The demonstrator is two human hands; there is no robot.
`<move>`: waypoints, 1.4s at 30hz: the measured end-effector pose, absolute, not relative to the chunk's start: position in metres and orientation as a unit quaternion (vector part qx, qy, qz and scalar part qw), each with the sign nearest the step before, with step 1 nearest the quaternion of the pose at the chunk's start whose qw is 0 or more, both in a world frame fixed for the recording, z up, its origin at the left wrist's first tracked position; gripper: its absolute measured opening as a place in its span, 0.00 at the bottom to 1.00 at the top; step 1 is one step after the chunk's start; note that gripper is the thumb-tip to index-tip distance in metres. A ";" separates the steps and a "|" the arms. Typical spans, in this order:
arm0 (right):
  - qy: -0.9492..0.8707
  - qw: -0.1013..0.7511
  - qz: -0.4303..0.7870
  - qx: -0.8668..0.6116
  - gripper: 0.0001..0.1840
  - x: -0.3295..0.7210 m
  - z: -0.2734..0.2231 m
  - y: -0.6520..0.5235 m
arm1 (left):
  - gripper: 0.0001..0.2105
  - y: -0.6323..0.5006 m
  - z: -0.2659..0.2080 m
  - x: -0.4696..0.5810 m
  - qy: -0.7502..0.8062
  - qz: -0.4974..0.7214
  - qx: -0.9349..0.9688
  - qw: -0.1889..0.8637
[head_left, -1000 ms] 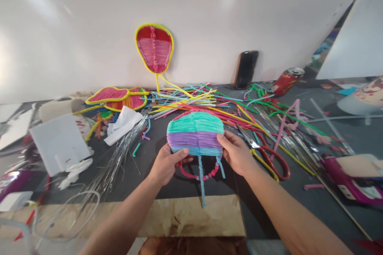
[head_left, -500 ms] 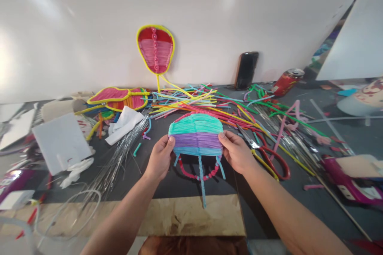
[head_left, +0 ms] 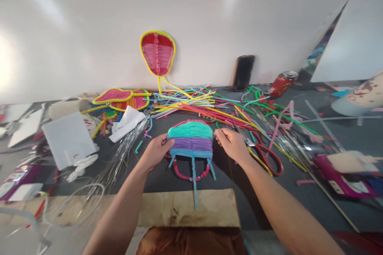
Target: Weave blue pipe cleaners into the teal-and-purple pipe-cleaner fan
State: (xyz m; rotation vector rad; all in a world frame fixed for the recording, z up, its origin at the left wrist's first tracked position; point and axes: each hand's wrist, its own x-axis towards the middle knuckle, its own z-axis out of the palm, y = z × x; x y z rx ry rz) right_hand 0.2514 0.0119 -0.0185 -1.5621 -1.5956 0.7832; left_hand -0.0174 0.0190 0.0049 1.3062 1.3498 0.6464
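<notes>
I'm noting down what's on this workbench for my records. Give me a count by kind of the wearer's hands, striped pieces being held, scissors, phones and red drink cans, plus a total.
Left hand and right hand: 2
Striped piece, held by the left hand: 1
Scissors, pairs: 1
Phone: 1
Red drink can: 1
Total: 6

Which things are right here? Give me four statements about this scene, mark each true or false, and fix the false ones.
The left hand holds a turquoise, purple and blue striped fuzzy panel. True.
The black rectangular phone lies flat. False: the phone stands propped against the white board.
The red-handled metal scissors lie right of the panel. True.
The red metal drink can is left of the phone. False: the can is right of it.
</notes>
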 end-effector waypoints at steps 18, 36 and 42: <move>-0.851 0.215 0.106 -0.467 0.23 0.216 -0.034 -0.012 | 0.34 -0.002 -0.017 0.028 0.411 -0.015 0.912 -0.007; -0.824 0.304 0.150 -0.454 0.18 0.225 -0.033 0.001 | 0.34 -0.004 -0.022 0.027 0.416 0.005 0.909 0.025; -0.707 0.479 0.177 -0.490 0.16 0.243 -0.020 0.007 | 0.30 0.003 -0.011 0.012 0.423 0.125 0.892 0.097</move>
